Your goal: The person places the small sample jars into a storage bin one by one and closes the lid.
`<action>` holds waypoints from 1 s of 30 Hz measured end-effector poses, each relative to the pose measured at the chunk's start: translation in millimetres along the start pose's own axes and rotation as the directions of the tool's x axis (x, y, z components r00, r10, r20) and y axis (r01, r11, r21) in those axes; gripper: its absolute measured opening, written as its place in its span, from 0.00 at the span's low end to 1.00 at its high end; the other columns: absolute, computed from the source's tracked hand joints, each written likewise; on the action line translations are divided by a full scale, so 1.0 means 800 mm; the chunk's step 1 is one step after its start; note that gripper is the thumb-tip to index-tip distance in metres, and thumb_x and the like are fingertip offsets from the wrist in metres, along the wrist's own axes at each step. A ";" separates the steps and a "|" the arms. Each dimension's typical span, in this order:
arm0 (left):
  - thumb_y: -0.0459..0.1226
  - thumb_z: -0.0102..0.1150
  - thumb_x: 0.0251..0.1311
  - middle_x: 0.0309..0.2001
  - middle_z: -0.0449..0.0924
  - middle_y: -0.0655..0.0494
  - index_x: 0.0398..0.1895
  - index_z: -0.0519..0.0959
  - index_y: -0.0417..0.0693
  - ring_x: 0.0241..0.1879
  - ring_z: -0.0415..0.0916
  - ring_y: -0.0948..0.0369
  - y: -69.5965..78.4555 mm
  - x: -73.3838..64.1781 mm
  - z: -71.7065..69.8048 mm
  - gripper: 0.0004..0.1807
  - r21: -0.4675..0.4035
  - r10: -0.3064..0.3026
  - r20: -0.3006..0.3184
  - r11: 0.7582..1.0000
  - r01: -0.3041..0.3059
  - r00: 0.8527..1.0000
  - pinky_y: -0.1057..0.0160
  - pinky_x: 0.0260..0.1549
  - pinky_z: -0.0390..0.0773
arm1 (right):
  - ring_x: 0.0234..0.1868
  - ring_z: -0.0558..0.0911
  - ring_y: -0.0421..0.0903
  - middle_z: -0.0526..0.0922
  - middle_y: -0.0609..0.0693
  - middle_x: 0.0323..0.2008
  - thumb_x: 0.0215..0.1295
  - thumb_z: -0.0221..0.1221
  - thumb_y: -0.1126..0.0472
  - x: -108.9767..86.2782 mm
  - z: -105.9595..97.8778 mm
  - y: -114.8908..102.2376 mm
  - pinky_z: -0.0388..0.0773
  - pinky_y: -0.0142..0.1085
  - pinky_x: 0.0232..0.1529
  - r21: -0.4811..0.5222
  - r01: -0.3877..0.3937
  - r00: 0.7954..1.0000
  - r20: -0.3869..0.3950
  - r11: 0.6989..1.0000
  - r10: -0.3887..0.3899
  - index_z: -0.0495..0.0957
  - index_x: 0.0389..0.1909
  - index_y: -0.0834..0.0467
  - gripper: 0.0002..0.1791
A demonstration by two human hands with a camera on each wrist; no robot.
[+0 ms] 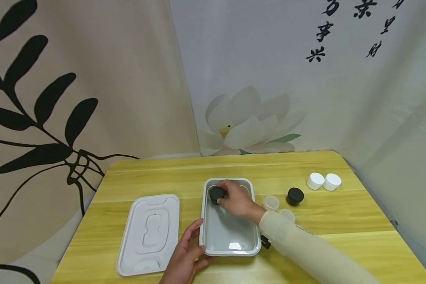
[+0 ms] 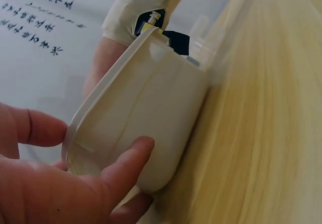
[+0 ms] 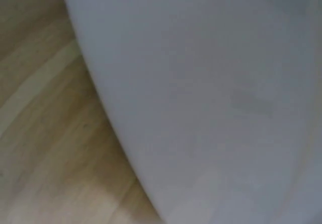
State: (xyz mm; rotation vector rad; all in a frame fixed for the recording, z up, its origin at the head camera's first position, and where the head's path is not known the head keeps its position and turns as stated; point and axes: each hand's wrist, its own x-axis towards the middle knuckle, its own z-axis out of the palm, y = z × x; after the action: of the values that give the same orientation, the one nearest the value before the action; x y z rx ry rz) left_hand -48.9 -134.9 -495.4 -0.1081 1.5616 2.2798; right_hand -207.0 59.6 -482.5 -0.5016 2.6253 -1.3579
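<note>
In the head view my right hand reaches into a white rectangular container. Its thumb and fingers pinch a small black round jar or cap near the far left corner. My left hand lies at the container's near left corner, fingers spread and touching the rim and outer side. In the left wrist view, fingertips of the left hand rest against the container's wall. Only the pale outer wall of the container fills the right wrist view; the right hand is out of sight there.
A white lid lies flat left of the container. To the right stand a second black round jar, two white ones, and two translucent ones, one partly behind the right sleeve. All are on a wooden table.
</note>
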 end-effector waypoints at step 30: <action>0.27 0.56 0.71 0.76 0.54 0.36 0.87 0.50 0.52 0.63 0.76 0.56 0.004 -0.010 0.002 0.45 0.054 -0.017 -0.050 0.998 0.019 0.999 0.59 0.50 0.86 | 0.60 0.84 0.56 0.84 0.61 0.60 0.67 0.69 0.66 -0.007 -0.005 -0.009 0.81 0.50 0.60 -0.007 -0.068 0.996 0.061 0.998 0.068 0.76 0.66 0.59 0.27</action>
State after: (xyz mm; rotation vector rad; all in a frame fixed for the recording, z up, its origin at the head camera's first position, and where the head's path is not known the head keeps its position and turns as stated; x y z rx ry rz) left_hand -41.9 -136.3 -489.9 -0.1647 1.6401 2.2346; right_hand -201.6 60.7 -474.8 -0.4435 2.5727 -1.2949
